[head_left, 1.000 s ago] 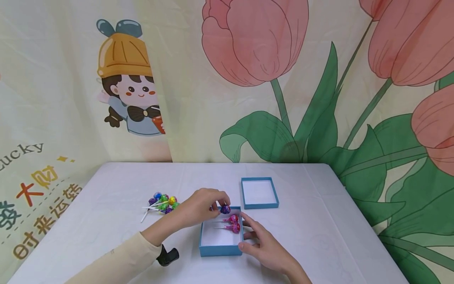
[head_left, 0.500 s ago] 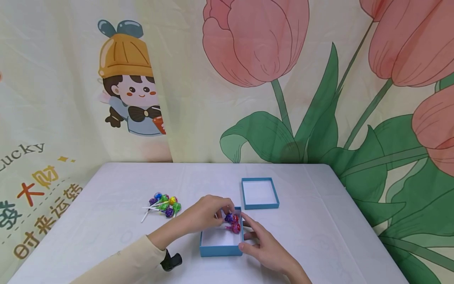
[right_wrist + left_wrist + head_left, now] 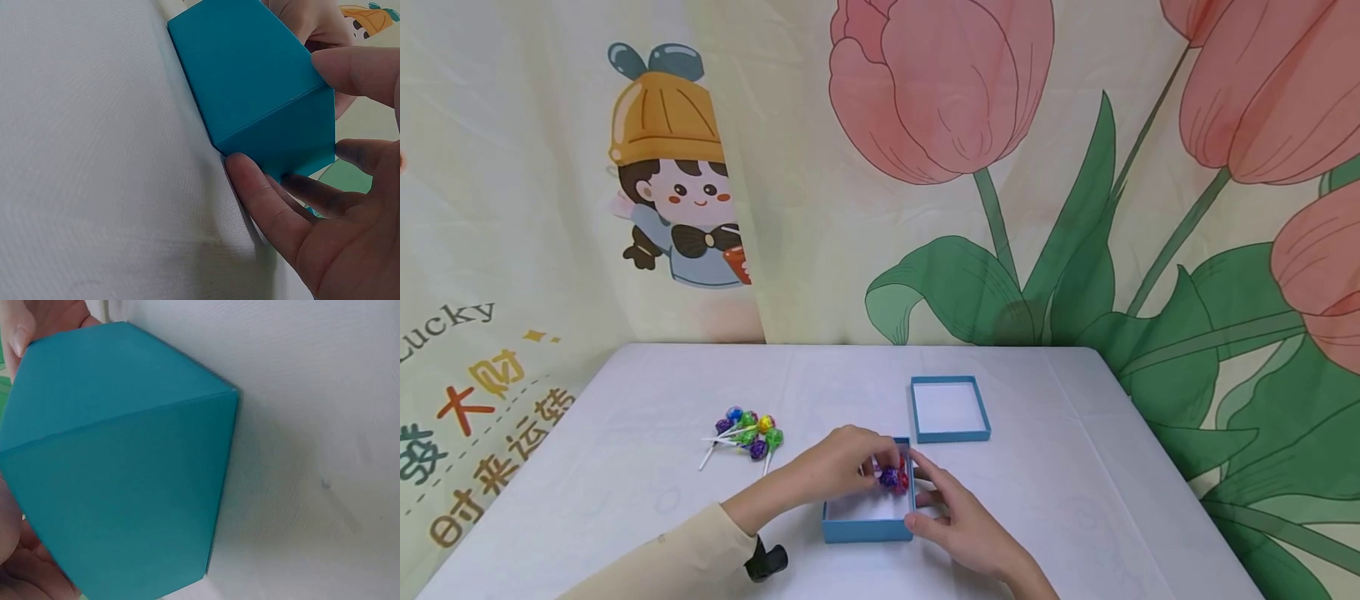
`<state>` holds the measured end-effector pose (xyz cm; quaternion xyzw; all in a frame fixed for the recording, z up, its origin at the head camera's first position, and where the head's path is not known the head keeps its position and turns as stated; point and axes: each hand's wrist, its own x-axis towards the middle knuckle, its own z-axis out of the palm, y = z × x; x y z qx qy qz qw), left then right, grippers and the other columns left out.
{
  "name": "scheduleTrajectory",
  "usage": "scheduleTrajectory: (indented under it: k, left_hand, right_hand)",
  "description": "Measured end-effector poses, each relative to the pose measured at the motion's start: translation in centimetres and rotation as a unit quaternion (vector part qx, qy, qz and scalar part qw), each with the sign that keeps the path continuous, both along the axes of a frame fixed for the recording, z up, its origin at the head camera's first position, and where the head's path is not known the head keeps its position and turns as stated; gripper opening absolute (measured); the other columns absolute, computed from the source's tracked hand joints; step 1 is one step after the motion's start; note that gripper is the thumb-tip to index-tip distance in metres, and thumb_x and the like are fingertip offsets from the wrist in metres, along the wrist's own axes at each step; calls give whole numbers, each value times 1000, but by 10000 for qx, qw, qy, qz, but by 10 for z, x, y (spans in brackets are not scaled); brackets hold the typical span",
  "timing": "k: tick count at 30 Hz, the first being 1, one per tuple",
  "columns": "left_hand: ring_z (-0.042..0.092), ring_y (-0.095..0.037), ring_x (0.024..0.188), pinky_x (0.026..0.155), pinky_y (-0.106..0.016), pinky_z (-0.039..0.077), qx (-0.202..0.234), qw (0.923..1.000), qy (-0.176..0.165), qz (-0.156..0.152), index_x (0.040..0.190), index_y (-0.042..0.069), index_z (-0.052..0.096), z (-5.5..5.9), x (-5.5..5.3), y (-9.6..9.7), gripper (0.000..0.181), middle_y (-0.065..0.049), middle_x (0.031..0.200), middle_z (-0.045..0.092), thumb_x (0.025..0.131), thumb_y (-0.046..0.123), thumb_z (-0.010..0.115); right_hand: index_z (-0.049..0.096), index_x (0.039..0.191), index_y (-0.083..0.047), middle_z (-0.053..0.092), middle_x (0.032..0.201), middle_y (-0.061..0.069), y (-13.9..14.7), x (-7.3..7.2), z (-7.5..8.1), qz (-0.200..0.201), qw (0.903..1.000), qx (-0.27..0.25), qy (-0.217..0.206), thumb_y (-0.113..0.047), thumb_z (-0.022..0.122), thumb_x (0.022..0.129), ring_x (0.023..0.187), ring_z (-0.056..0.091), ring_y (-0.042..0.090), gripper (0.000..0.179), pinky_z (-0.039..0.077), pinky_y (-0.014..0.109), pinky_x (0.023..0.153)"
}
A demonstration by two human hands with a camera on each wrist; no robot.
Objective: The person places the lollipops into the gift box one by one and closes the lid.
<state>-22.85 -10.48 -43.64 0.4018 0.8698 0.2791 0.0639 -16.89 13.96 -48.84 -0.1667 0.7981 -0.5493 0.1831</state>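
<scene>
My left hand [image 3: 846, 467] reaches into the open blue box [image 3: 868, 530] and pinches a purple lollipop [image 3: 889, 477], its stick hidden by the fingers. Pink-red lollipops [image 3: 903, 482] lie against the box's right wall, partly covered by the purple one and the hand. Spread along the outside of that wall, my right hand [image 3: 958, 521] steadies the box with thumb and fingertips. In the right wrist view, its fingers [image 3: 269, 209] touch the blue box wall [image 3: 281, 134]. The left wrist view mostly shows the outer walls of the box [image 3: 125, 494], so the lollipop is hidden there.
A pile of wrapped lollipops [image 3: 747, 433] in several colours lies on the white table [image 3: 1075, 500] to the left. Behind the box, slightly right, sits the shallow blue lid [image 3: 951, 436], inner side up. A black wrist camera [image 3: 766, 562] hangs below the left sleeve.
My left hand has lowered the purple lollipop from above the far end of the box down beside the pink-red ones, moving nearer to me. The right hand has stayed at the box wall.
</scene>
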Motion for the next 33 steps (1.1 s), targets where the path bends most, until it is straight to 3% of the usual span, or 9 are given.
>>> scheduleTrajectory:
  k: [10,20,33]
  left_hand:
    - [67,-4,88,79,-20,58,-133,9997,-185,-98,106,15,75,-10,1,5,26,8,101,75,90,-4,80]
    - [66,-1,87,78,-18,56,-253,9993,-7,-264,106,17,74,-13,3,9,29,7,103,75,87,-3,82]
    - [58,-2,79,71,-16,51,-456,9986,148,-205,101,19,73,-19,4,14,26,9,92,68,87,-1,83]
  right_hand:
    - [27,168,-38,41,165,12,0,0,0,7,9999,-68,-89,-35,72,103,130,58,28,79,58,39,99]
    - [27,168,-39,41,165,11,0,0,0,0,9999,-27,-104,-36,72,102,131,58,27,80,58,41,100]
    - [26,168,-37,41,165,11,1,0,0,38,10000,-55,-51,-36,72,103,131,58,27,80,58,38,98]
